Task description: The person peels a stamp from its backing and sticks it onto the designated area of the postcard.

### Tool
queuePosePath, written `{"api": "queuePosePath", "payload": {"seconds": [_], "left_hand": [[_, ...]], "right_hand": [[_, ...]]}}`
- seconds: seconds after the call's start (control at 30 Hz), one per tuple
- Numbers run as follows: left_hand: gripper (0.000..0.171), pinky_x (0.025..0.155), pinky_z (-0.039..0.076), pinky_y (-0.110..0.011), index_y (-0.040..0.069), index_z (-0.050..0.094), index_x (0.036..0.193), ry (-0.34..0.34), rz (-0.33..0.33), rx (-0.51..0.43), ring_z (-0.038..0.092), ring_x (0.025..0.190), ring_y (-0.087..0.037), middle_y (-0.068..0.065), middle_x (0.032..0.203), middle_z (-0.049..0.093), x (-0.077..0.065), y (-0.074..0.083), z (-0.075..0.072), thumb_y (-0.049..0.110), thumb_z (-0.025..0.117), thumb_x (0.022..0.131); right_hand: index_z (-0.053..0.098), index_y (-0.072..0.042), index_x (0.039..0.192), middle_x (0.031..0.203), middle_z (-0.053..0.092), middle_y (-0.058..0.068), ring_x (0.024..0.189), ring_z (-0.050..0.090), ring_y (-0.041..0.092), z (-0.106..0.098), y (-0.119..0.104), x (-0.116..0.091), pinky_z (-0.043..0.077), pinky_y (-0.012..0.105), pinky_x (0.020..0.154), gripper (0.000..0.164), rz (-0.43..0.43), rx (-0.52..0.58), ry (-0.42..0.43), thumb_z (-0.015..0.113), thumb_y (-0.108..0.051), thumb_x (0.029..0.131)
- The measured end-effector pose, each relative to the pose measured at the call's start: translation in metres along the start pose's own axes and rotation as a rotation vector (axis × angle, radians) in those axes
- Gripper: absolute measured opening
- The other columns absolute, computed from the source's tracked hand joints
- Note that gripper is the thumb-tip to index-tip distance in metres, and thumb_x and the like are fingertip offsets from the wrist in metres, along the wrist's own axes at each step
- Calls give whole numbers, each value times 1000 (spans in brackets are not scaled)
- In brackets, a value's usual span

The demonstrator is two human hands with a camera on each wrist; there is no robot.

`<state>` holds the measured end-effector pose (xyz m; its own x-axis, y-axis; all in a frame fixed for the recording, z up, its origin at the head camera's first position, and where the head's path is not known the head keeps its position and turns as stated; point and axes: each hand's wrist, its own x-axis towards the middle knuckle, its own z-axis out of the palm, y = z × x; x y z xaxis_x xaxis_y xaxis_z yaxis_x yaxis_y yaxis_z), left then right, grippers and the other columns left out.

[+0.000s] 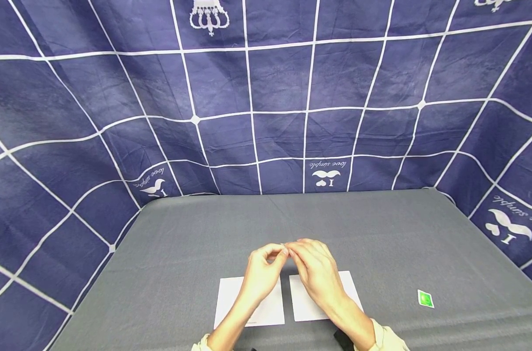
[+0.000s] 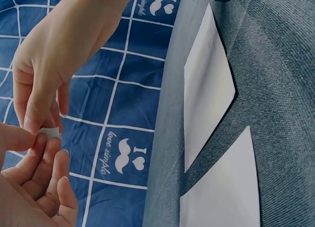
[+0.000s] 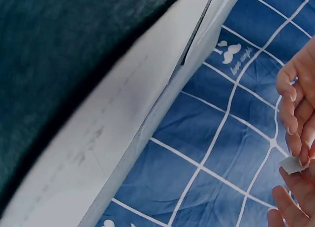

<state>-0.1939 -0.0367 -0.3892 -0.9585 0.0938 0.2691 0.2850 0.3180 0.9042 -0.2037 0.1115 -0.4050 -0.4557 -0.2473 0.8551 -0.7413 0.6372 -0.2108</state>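
My left hand and right hand meet at the fingertips above the grey table. Between them is a small white piece, flat like paper or a sticker; its exact kind is unclear. Both hands pinch it between thumb and fingers, as the right wrist view also shows the white piece. The left hand's other fingers lie loosely curled. Below the hands, a left white sheet and a right white sheet lie side by side with a narrow gap, each partly covered by a forearm or hand.
A small green and white square lies on the grey cloth to the right. Blue curtain with white grid lines hangs behind and at both sides. A black object shows beside the right forearm.
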Motion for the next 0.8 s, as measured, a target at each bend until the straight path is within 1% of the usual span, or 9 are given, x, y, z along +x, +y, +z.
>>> {"api": "queuePosePath", "payload": {"seconds": [0.13, 0.27, 0.33, 0.4, 0.47, 0.53, 0.7, 0.8], "left_hand": [[13, 75, 49, -38, 8, 72, 91, 8, -6, 24, 64, 87, -19, -2, 96, 70, 0, 0, 2, 17, 63, 92], [11, 69, 48, -30, 8, 71, 91, 16, -7, 30, 63, 84, -17, -1, 94, 69, 0, 0, 4, 15, 64, 91], [9, 66, 47, -27, 9, 71, 90, 23, 0, 30, 63, 82, -16, 1, 91, 69, 0, -1, 4, 14, 64, 91], [8, 64, 46, -26, 11, 71, 89, 27, 7, 38, 63, 81, -14, 4, 89, 69, 0, -2, 4, 14, 64, 91], [8, 62, 46, -25, 11, 71, 88, 36, 22, 52, 64, 80, -14, 4, 88, 69, 0, -3, 4, 14, 64, 91], [8, 62, 46, -25, 12, 71, 89, 33, 28, 68, 64, 80, -14, 5, 88, 69, 0, -3, 4, 15, 64, 91], [12, 66, 47, -28, 13, 71, 91, 4, 33, 88, 64, 84, -16, 5, 89, 68, 1, -4, 4, 20, 62, 93], [14, 68, 46, -30, 13, 70, 93, -18, 44, 82, 63, 86, -17, 5, 90, 68, 2, -5, 3, 22, 60, 95]], "right_hand": [[70, -6, 94, 87, 68, 2, 87, 62, 22, 0, 1, -1, 43, 34, 88, 39, 4, -13, -14, 41, -29, 104], [69, -6, 94, 85, 67, 1, 83, 60, 21, 0, 2, -1, 44, 34, 82, 38, -11, -36, -29, 40, -28, 104], [69, -5, 94, 85, 66, 1, 80, 60, 20, 0, 2, 0, 45, 35, 78, 31, -29, -43, -28, 44, -23, 102], [69, -5, 95, 84, 66, 2, 78, 60, 20, 0, 2, 0, 46, 36, 75, 22, -42, -41, -25, 51, -17, 97], [69, -5, 96, 83, 66, 2, 76, 60, 20, 0, 2, 1, 46, 36, 73, 15, -43, -30, -17, 56, -10, 91], [69, -4, 96, 82, 67, 2, 75, 60, 19, 0, 2, 1, 46, 37, 73, 14, -33, -10, -12, 59, -6, 86], [69, -4, 96, 81, 68, 3, 75, 61, 19, -1, 3, 0, 46, 36, 74, 12, 12, 34, -21, 62, -2, 86], [69, -3, 95, 83, 69, 3, 76, 62, 19, -1, 3, 0, 46, 36, 74, 14, 50, 51, -29, 65, 2, 83]]}}
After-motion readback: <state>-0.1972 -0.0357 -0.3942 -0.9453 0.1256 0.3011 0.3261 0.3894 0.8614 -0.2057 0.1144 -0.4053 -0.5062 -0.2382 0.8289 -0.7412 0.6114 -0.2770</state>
